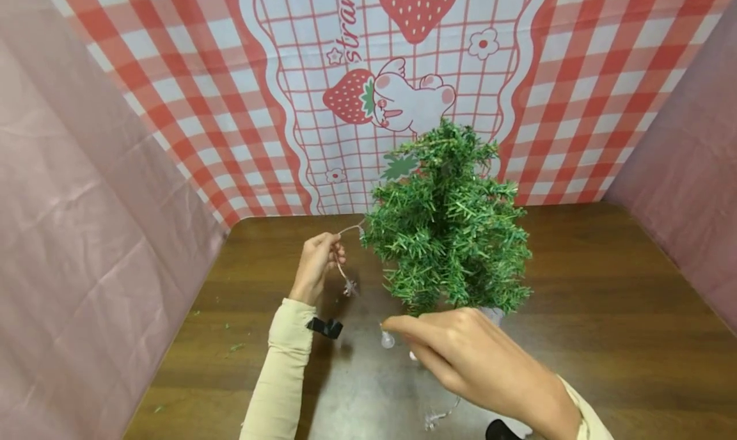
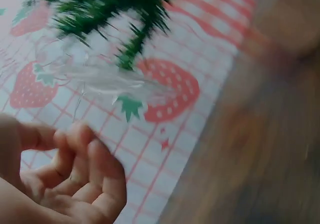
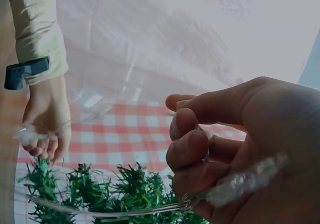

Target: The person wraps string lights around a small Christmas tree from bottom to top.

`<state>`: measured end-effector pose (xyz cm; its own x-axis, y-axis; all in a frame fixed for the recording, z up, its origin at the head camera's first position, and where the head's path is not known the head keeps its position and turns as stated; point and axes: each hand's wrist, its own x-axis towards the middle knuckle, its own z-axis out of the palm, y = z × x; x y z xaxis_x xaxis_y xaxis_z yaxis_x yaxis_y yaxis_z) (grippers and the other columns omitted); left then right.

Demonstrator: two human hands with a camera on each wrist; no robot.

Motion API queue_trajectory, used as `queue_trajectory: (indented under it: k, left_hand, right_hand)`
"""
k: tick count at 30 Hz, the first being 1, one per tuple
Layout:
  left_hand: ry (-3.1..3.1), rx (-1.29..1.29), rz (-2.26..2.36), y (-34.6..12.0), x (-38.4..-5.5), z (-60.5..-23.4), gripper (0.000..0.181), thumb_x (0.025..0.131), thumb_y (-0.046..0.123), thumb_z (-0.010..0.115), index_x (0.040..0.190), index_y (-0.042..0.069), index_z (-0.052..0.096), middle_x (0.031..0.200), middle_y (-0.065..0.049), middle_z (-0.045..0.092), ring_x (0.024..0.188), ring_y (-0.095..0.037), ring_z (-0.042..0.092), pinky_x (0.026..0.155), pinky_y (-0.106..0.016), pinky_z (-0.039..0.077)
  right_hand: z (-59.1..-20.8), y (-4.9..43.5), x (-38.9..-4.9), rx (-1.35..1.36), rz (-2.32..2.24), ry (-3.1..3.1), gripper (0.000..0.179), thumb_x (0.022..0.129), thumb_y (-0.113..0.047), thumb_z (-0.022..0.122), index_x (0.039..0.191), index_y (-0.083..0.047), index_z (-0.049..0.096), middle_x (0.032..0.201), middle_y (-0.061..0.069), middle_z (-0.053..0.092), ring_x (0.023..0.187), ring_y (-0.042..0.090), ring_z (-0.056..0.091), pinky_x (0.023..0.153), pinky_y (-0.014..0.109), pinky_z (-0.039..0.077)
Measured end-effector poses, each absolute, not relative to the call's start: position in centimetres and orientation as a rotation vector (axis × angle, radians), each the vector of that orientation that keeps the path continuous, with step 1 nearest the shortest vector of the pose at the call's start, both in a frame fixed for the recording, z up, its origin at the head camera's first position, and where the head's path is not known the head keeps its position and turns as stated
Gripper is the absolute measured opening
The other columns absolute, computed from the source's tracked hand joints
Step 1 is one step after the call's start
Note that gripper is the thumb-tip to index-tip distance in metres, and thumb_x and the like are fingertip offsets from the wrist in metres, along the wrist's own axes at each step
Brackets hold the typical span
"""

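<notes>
A small green artificial Christmas tree [image 1: 449, 229] stands on the wooden table. Beside its left side, my left hand [image 1: 316, 264] pinches a thin light string [image 1: 349, 227], part of which runs to the branches. A clear piece [image 1: 350, 288] of the string dangles below that hand. My right hand [image 1: 475, 353], in front of the tree, holds another length of the string between curled fingers, with a clear bulb [image 1: 388, 341] hanging by the fingertips. In the right wrist view, the clear cord [image 3: 120, 213] crosses below these fingers, and a blurred clear bulb [image 3: 245, 181] lies against the hand.
A loose end of the string [image 1: 437, 419] hangs near the front edge. Green bits [image 1: 236, 347] are scattered on the left of the table. A red checked strawberry cloth [image 1: 207, 107] forms the back, with pink cloth [image 1: 86, 235] at the side. A black object [image 1: 499, 430] shows at the bottom.
</notes>
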<state>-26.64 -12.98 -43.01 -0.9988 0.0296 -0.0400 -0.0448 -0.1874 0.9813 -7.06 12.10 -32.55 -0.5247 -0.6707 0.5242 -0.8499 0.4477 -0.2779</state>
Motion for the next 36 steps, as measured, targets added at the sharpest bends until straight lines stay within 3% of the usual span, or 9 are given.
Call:
queue_trajectory:
  k: [4, 9, 13, 17, 20, 24, 29, 32, 36]
  left_hand:
    - [2.413, 0.280, 2.039, -13.3, -26.1, -42.0, 0.019, 0.097, 0.005, 0.059, 0.107, -0.010, 0.065, 0.093, -0.022, 0.071, 0.077, -0.025, 0.070, 0.068, -0.027, 0.058]
    - [2.700, 0.687, 1.812, -12.5, -26.1, -38.7, 0.030, 0.098, 0.003, 0.059, 0.127, -0.002, 0.062, 0.123, -0.018, 0.066, 0.111, -0.027, 0.064, 0.097, -0.037, 0.052]
    - [2.574, 0.849, 1.618, -10.3, -27.6, -36.1, 0.037, 0.101, 0.002, 0.047, 0.137, 0.002, 0.055, 0.135, -0.015, 0.059, 0.104, -0.029, 0.063, 0.090, -0.041, 0.054]
    - [2.371, 0.738, 1.436, -9.1, -29.2, -35.0, 0.061, 0.089, -0.010, 0.036, 0.149, 0.001, 0.038, 0.151, -0.016, 0.040, 0.126, -0.031, 0.049, 0.089, -0.035, 0.048]
    - [2.259, 0.637, 1.456, -8.9, -30.0, -35.0, 0.054, 0.094, -0.009, 0.037, 0.147, -0.001, 0.039, 0.148, -0.019, 0.041, 0.122, -0.027, 0.049, 0.083, -0.032, 0.046]
    - [2.341, 0.720, 1.551, -8.5, -31.0, -34.9, 0.024, 0.104, 0.003, 0.043, 0.120, -0.007, 0.057, 0.110, -0.018, 0.060, 0.072, -0.015, 0.050, 0.065, -0.028, 0.044]
    - [2.452, 0.883, 1.663, -7.7, -32.4, -33.8, 0.023, 0.101, 0.000, 0.049, 0.114, -0.005, 0.067, 0.090, -0.010, 0.066, 0.052, -0.008, 0.038, 0.053, -0.023, 0.038]
    - [2.317, 0.963, 1.776, -6.6, -33.2, -33.1, 0.021, 0.103, 0.010, 0.055, 0.111, -0.003, 0.069, 0.095, -0.009, 0.069, 0.058, -0.009, 0.049, 0.065, -0.026, 0.047]
    - [2.268, 1.057, 1.779, -5.7, -34.4, -32.8, 0.023, 0.103, 0.013, 0.056, 0.112, -0.005, 0.068, 0.105, -0.013, 0.069, 0.094, -0.014, 0.063, 0.094, -0.033, 0.050]
  right_hand:
    - [-32.6, 12.2, -7.1, 1.305, 0.702, -2.358, 0.035, 0.092, -0.007, 0.065, 0.126, -0.018, 0.065, 0.085, -0.020, 0.062, 0.072, -0.011, 0.053, 0.065, 0.015, 0.049]
    - [-32.5, 12.5, -7.1, 1.315, 0.662, -2.373, 0.030, 0.095, -0.007, 0.062, 0.123, -0.018, 0.066, 0.091, -0.019, 0.066, 0.077, -0.010, 0.056, 0.067, 0.017, 0.051]
    - [-32.2, 12.8, -7.1, 1.328, 0.681, -2.386, 0.028, 0.096, -0.009, 0.063, 0.122, -0.020, 0.066, 0.104, -0.017, 0.069, 0.082, -0.010, 0.060, 0.069, 0.018, 0.053]
    - [-31.9, 13.2, -7.0, 1.332, 0.742, -2.396, 0.029, 0.097, -0.007, 0.063, 0.122, -0.021, 0.066, 0.102, -0.017, 0.069, 0.078, -0.012, 0.056, 0.067, 0.012, 0.049]
    - [-31.5, 13.6, -6.9, 1.317, 0.796, -2.410, 0.030, 0.097, -0.007, 0.063, 0.122, -0.023, 0.066, 0.098, -0.018, 0.067, 0.073, -0.012, 0.052, 0.066, 0.009, 0.045]
    - [-31.0, 14.4, -6.8, 1.282, 0.845, -2.424, 0.028, 0.097, -0.008, 0.063, 0.121, -0.023, 0.066, 0.094, -0.019, 0.065, 0.069, -0.012, 0.050, 0.064, 0.008, 0.043]
    - [-30.5, 15.0, -6.7, 1.244, 0.842, -2.448, 0.028, 0.098, -0.008, 0.063, 0.121, -0.024, 0.066, 0.093, -0.020, 0.065, 0.069, -0.013, 0.051, 0.063, 0.009, 0.043]
    - [-30.6, 15.0, -6.8, 1.243, 0.841, -2.443, 0.027, 0.098, -0.009, 0.062, 0.120, -0.024, 0.066, 0.095, -0.018, 0.067, 0.069, -0.012, 0.051, 0.063, 0.009, 0.043]
    - [-30.9, 14.9, -6.7, 1.288, 0.857, -2.437, 0.028, 0.098, -0.007, 0.062, 0.121, -0.022, 0.066, 0.098, -0.017, 0.068, 0.072, -0.012, 0.053, 0.063, 0.009, 0.044]
